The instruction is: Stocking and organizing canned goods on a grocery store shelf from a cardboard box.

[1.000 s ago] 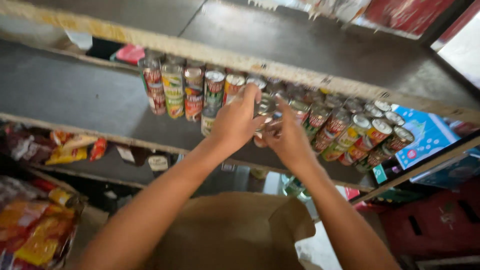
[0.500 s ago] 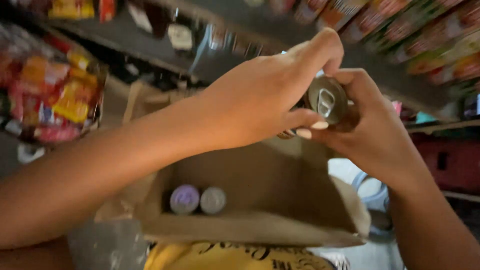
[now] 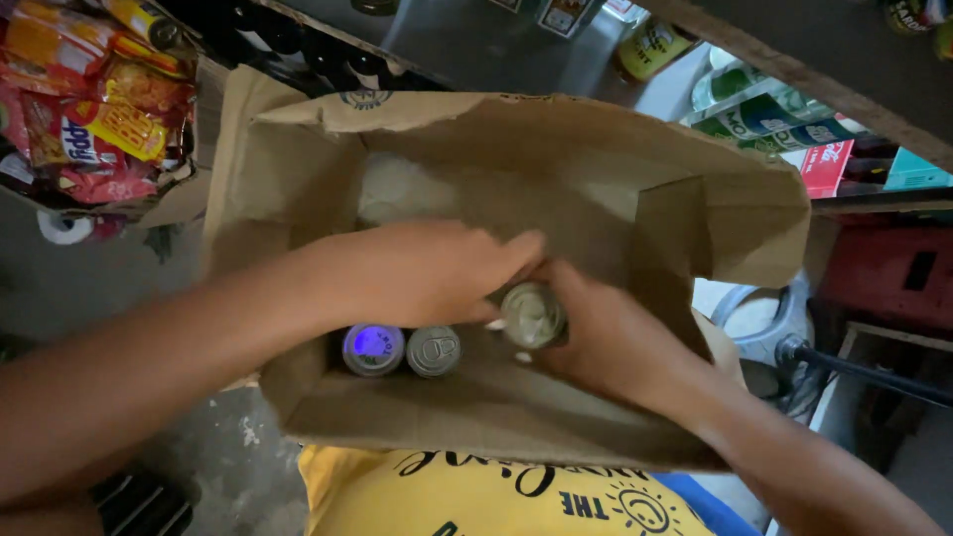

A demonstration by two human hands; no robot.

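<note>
1. Left hand [image 3: 427, 273]: bare, no glove, ring or watch visible.
2. Right hand [image 3: 606, 342]: bare, likewise unadorned.
3. Forearms: both uncovered, no sleeves in view.
4. Shirt [image 3: 417, 496]: yellow, with dark lettering and a small sun drawing.

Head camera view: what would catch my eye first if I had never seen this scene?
First, two bare arms reaching into an open brown cardboard box at the centre. The right hand grips a can seen from the top, with the left hand touching it. Two more cans stand side by side at the box's bottom, and bright red and yellow snack packets hang at the upper left.
</note>
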